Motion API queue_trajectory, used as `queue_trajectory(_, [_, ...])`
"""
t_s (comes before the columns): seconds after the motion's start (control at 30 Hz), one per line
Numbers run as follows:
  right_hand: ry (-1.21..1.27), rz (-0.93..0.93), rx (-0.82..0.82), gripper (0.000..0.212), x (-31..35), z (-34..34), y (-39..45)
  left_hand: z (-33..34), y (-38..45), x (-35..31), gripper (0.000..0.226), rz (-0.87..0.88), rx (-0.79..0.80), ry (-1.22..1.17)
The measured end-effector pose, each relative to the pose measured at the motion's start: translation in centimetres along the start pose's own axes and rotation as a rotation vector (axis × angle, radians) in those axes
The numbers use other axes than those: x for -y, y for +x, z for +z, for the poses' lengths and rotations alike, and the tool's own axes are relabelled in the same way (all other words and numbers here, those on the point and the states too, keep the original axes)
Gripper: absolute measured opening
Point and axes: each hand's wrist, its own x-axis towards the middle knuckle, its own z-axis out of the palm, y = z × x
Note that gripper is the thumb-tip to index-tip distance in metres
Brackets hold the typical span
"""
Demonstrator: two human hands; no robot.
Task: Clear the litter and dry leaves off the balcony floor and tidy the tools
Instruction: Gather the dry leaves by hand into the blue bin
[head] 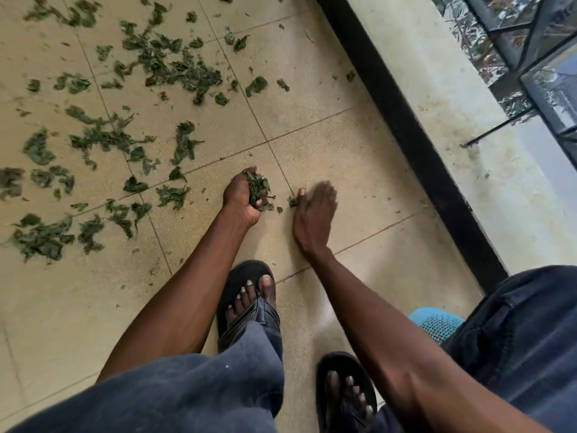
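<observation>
From my remote seat, I look down on a tiled balcony floor (312,145) that fills most of the frame, with a black skirting strip (406,126) and a pale ledge (468,120) running down the right side. Green leaf litter (175,67) lies scattered across the upper left and left of the frame, well apart from the hands. At centre, the left hand (242,198) is curled tight around a bunch of leaves (259,190), knuckles close to the tiles. Just beside it, the right hand (313,214) is spread flat, fingers straight and blurred, its edge against a small scrap (292,201) on the floor. Black sandals (246,295) stand at lower centre; a blue plastic object (437,323) peeks out at lower right.

I judge the risks plain: the left fist looks full, so more stuffing may spill leaves back onto the tiles. The right hand's sweep may flick crumbs toward the skirting, and a shifting sandal may crush and grind loose pieces.
</observation>
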Motion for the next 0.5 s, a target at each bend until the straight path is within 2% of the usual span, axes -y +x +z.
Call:
queue_trajectory(0.13, [0.025, -0.164, 0.129, 0.064, 3.6, 3.1, -1.6, -1.9, -0.4, -1.2, 0.027, 0.013, 0.006, -0.070])
queue_trajectory(0.27, [-0.186, -0.577, 0.293, 0.057, 3.4, 3.8, -2.4, -4.0, -0.9, -2.1, 0.026, 0.047, -0.034, -0.110])
queue_trajectory(0.43, [-0.473, -0.919, 0.463, 0.068, 0.1, 1.7, -1.0, -6.1, -1.3, -2.3, 0.021, 0.066, -0.102, -0.158])
queue_trajectory(0.5, [-0.571, -1.065, 0.477, 0.063, -0.6, 0.0, -0.1, -6.6, -1.6, -2.0, 0.022, 0.055, -0.120, -0.148])
